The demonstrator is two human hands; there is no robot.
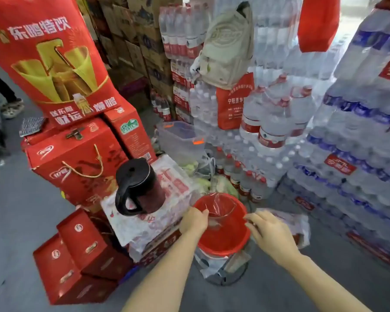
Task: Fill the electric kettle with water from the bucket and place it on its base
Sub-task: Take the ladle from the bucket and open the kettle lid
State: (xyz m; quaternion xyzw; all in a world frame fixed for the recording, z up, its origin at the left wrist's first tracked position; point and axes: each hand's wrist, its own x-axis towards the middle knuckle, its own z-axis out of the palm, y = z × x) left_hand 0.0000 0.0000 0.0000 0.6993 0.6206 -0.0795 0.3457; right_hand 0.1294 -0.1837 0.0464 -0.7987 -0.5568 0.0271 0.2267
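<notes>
A dark electric kettle (140, 188) with a black lid and handle stands upright on a plastic-wrapped pack (149, 219) at centre left. To its right sits a red bucket (225, 239). Inside the bucket is a clear plastic jug (221, 206), tilted, and my left hand (195, 219) grips its near side at the bucket's left rim. My right hand (270, 233) rests at the bucket's right rim, fingers touching the edge. The kettle's base is hidden under the kettle or out of sight.
Red gift boxes (77, 167) are stacked at left and low in front (77, 262). Shrink-wrapped packs of bottled water (347, 154) rise at right and behind. A clear storage bin (180, 140) stands behind the kettle. Grey floor (20, 221) lies open at left and in the foreground.
</notes>
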